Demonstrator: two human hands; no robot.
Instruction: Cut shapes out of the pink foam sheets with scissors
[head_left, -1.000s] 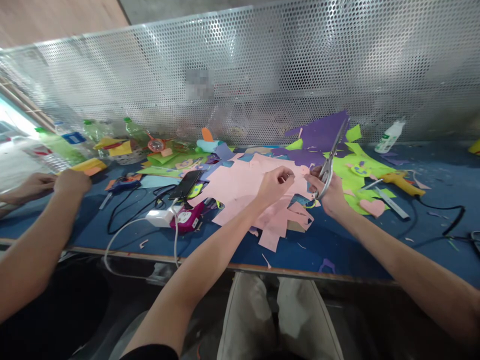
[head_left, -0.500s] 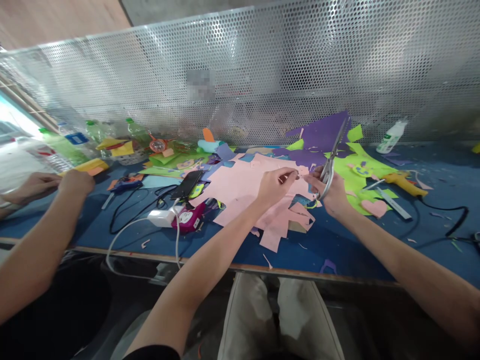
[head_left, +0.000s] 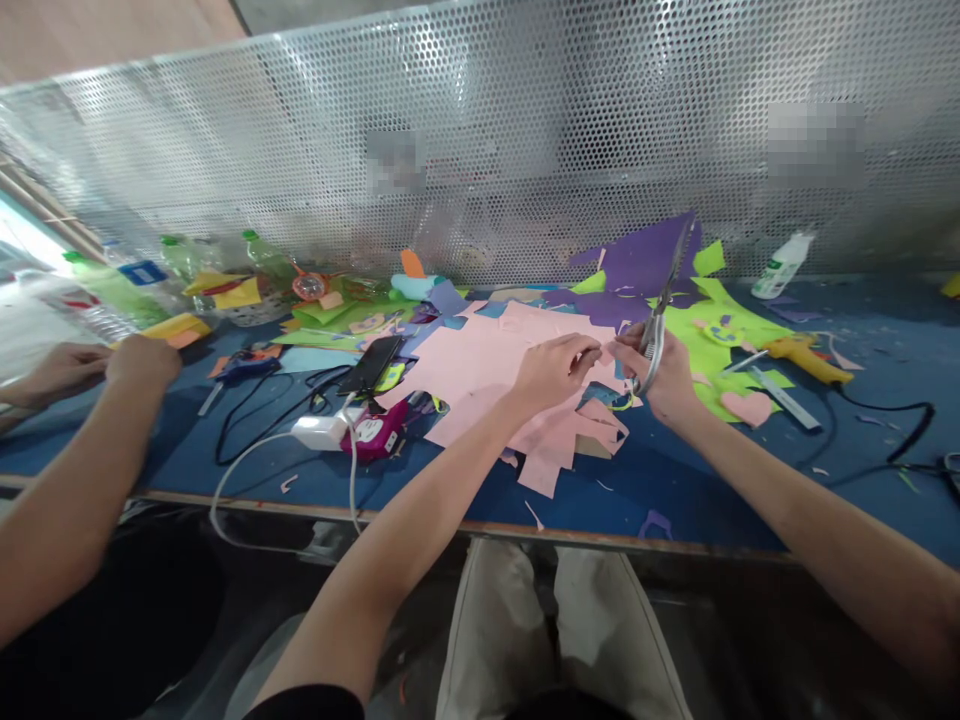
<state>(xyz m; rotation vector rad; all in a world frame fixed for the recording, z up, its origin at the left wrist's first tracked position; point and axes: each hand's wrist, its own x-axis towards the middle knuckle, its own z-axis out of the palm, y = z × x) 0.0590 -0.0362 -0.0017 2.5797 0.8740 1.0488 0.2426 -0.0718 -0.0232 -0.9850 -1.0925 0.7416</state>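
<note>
My left hand (head_left: 556,372) is closed in a pinch over the pink paper (head_left: 472,365); whatever is between its fingertips is too small to make out. Close beside it, my right hand (head_left: 664,375) is wrapped round the handles of metal scissors (head_left: 670,280), whose blades point up and away from me. The fingertips of the two hands nearly meet. Under and around them lie cut sheets, with purple paper (head_left: 645,260) behind and lime green paper (head_left: 739,320) to the right. A pink paper heart (head_left: 746,407) rests near my right hand.
At right are a yellow glue gun (head_left: 810,360) with a black cord and a white bottle (head_left: 784,265). Left of the paper lie a phone (head_left: 371,365), a magenta power strip (head_left: 375,432) and cables. Another person's hands (head_left: 142,365) work at far left. A perforated metal screen (head_left: 510,150) stands behind.
The view has shifted slightly. Both hands stay close together, with the left fingers moved a little; the scissors remain in my right hand.
</note>
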